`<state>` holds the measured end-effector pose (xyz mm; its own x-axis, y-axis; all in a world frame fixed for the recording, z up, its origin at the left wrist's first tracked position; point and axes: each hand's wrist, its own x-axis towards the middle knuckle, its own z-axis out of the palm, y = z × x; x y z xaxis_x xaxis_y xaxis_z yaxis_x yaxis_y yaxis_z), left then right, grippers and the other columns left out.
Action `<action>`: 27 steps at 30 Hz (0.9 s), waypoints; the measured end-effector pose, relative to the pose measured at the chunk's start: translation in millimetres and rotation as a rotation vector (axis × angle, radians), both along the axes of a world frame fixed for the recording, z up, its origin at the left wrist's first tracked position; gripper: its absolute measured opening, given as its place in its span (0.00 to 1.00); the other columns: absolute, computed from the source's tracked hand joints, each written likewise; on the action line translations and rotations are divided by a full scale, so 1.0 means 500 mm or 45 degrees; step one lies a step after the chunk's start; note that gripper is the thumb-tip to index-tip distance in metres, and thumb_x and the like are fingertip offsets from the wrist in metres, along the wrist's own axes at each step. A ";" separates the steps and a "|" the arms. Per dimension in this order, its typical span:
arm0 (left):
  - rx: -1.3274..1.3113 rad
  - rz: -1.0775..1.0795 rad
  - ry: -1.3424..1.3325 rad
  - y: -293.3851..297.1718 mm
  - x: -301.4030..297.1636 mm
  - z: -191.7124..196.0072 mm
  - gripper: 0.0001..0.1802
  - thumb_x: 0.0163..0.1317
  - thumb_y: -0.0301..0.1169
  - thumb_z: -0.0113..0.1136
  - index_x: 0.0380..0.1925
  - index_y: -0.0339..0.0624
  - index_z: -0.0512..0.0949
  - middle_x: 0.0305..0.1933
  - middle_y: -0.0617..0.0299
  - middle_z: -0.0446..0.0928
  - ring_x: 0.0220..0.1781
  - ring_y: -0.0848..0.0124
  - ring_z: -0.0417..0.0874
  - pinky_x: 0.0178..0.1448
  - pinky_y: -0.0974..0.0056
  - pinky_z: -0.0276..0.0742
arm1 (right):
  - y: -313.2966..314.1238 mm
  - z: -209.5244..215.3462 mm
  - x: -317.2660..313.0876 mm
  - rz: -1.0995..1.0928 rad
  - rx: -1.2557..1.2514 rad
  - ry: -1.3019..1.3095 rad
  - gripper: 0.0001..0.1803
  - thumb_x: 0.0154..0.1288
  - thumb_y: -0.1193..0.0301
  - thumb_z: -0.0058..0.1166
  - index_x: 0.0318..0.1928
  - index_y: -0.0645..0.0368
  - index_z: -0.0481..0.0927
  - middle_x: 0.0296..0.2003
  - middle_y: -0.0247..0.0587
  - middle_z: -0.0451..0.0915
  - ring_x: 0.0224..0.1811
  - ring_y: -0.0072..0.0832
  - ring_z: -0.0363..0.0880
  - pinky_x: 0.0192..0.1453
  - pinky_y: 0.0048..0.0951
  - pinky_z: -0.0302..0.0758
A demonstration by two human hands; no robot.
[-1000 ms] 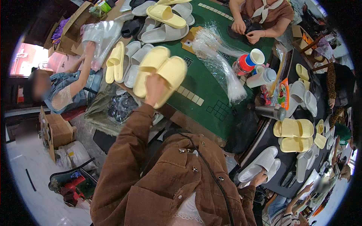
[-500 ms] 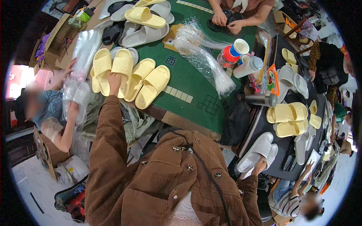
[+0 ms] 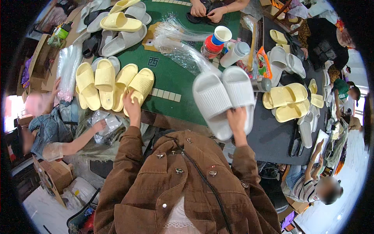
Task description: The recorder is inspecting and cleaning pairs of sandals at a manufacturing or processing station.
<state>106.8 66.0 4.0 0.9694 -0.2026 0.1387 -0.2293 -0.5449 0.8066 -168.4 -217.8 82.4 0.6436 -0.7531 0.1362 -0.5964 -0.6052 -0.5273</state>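
Note:
My right hand (image 3: 236, 119) grips a pair of light grey slide sandals (image 3: 212, 95) at their inner edges, holding them up side by side over the table's near right corner. At the left, my left hand (image 3: 131, 107) is closed at the inner edges of the right-hand pair of yellow slide sandals (image 3: 141, 85); its fingertips are partly hidden against them. Another yellow pair (image 3: 104, 80) lies just left of that, partly over grey sandals. Farther back is a heap of grey, black and yellow sandals (image 3: 124, 41).
A red-lidded jar with paper cups (image 3: 211, 47), a white tumbler (image 3: 234, 54) and clear plastic bags (image 3: 183, 46) occupy the green table (image 3: 171, 113). More sandals (image 3: 286, 101) lie on the dark right table. One co-worker at left handles a clear bag (image 3: 105, 123); another's hands (image 3: 206, 11) work opposite.
My right hand has lifted the grey sandals off the dark table and brought them left. My left hand has shifted from one yellow pair to the pair at its right.

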 end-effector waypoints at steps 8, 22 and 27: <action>-0.054 -0.398 0.095 -0.118 -0.115 0.060 0.18 0.55 0.24 0.47 0.48 0.37 0.70 0.58 0.45 0.59 0.61 0.51 0.60 0.64 0.56 0.54 | 0.115 -0.161 0.208 -0.174 0.295 -0.139 0.17 0.53 0.64 0.53 0.23 0.70 0.76 0.20 0.58 0.74 0.26 0.48 0.74 0.34 0.41 0.68; 0.343 -0.828 0.002 -0.157 -0.142 -0.036 0.38 0.49 0.26 0.56 0.62 0.49 0.54 0.64 0.41 0.49 0.63 0.43 0.54 0.65 0.51 0.52 | 0.098 -0.165 0.063 -0.047 1.433 -0.275 0.11 0.58 0.78 0.46 0.41 0.68 0.77 0.34 0.43 0.79 0.34 0.24 0.79 0.38 0.21 0.75; 0.355 -0.930 -0.052 -0.181 -0.129 -0.058 0.37 0.47 0.25 0.57 0.60 0.47 0.57 0.64 0.45 0.52 0.61 0.43 0.56 0.63 0.49 0.55 | 0.056 -0.127 0.066 -0.303 1.455 -0.606 0.09 0.64 0.74 0.41 0.38 0.65 0.73 0.29 0.40 0.77 0.29 0.22 0.76 0.34 0.22 0.75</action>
